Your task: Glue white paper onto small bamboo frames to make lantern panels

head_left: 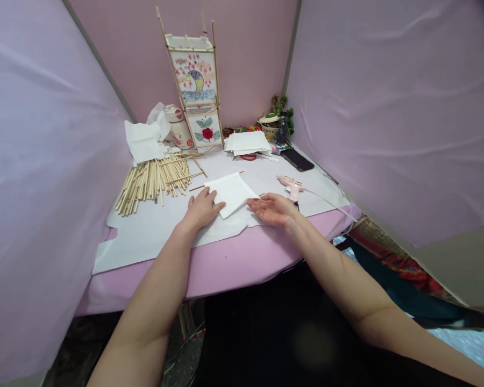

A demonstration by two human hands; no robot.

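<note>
The paper square (232, 193) lies flat on the white sheet covering the pink table (234, 263), between the two hands. The left hand (201, 208) rests palm down, fingers spread, its fingertips on the paper's left edge. The right hand (272, 208) lies open, palm turned up, its fingertips at the paper's right corner. A pile of sticks (153, 180) sits left of them and a glue gun (292, 186) just right.

Free: we see open tabletop (234, 263) along the near edge and near-left corner | Blocked: stick pile (153, 183) left, lantern (196, 86) and paper stack (247, 142) far edge, glue gun (291, 186) and phone (297, 159) right, paper square (230, 194) middle.
</note>
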